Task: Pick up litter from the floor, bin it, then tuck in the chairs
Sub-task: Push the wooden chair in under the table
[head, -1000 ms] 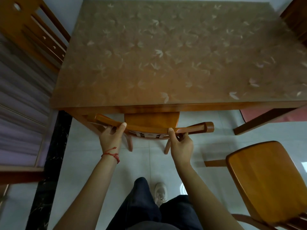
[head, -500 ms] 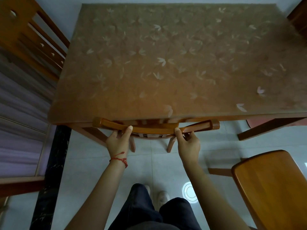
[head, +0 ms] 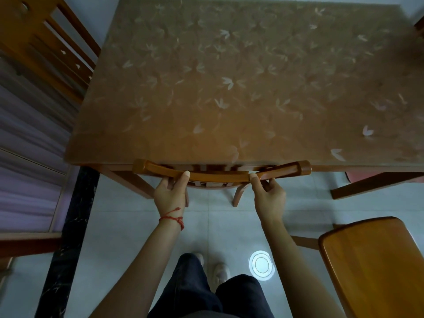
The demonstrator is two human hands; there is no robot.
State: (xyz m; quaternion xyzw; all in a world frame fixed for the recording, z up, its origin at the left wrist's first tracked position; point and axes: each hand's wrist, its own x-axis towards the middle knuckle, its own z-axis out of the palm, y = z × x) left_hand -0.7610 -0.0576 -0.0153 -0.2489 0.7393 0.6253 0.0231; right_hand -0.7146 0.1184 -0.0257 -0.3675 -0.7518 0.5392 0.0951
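A wooden chair stands pushed under the table [head: 229, 157], and only its curved top rail [head: 220, 175] and two back legs show beyond the table's near edge. My left hand [head: 171, 193], with a red string at the wrist, grips the rail left of centre, thumb on top. My right hand [head: 268, 193] grips the rail right of centre in the same way. A second wooden chair [head: 371, 265] stands out from the table at the lower right, its seat facing up. No litter is visible on the floor.
The table carries a brown leaf-patterned cover. A third wooden chair [head: 46, 40] stands at the table's left end. A dark marble floor strip [head: 68, 237] and a purple curtain [head: 27, 134] run along the left. A round light reflection [head: 261, 263] lies on the pale tiles beside my feet.
Both hands have pushed the chair forward under the table; its seat, visible a second ago, is now hidden beneath the tabletop. I have stepped closer to the table.
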